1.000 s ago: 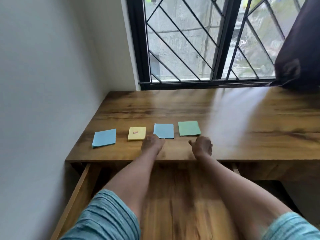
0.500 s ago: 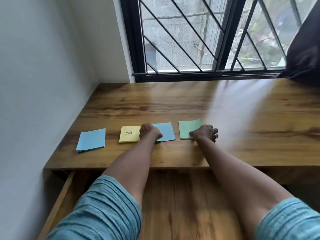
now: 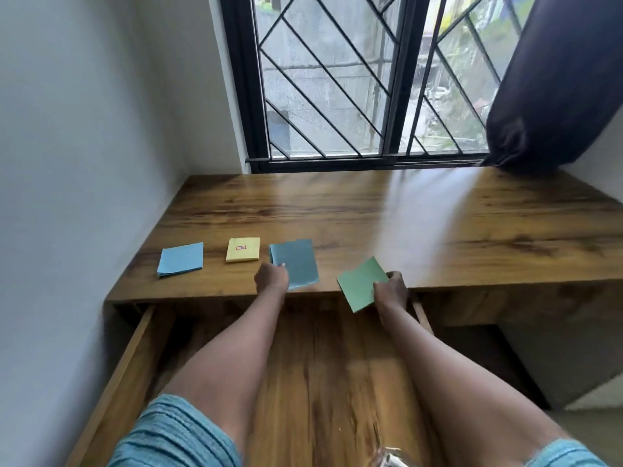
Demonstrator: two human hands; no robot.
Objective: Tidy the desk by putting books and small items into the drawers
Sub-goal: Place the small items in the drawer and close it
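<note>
Several sticky-note pads are near the front of the wooden desk (image 3: 404, 224). My right hand (image 3: 391, 289) holds a green pad (image 3: 360, 283), lifted and tilted past the desk's front edge, above the open drawer (image 3: 323, 382). My left hand (image 3: 271, 278) grips the near corner of a blue pad (image 3: 296, 262) close to the front edge. A yellow pad (image 3: 243, 249) and a lighter blue pad (image 3: 181, 263) lie flat to the left, untouched.
A white wall (image 3: 84, 163) borders the desk on the left. A barred window (image 3: 364, 96) is behind the desk, with a dark curtain (image 3: 556, 89) hanging at the back right. The drawer's left side rail (image 3: 124, 365) juts toward me.
Both hands reached the pads and closed on them. The green pad came off the desk toward me and tilted. The blue pad slid toward the front edge.
</note>
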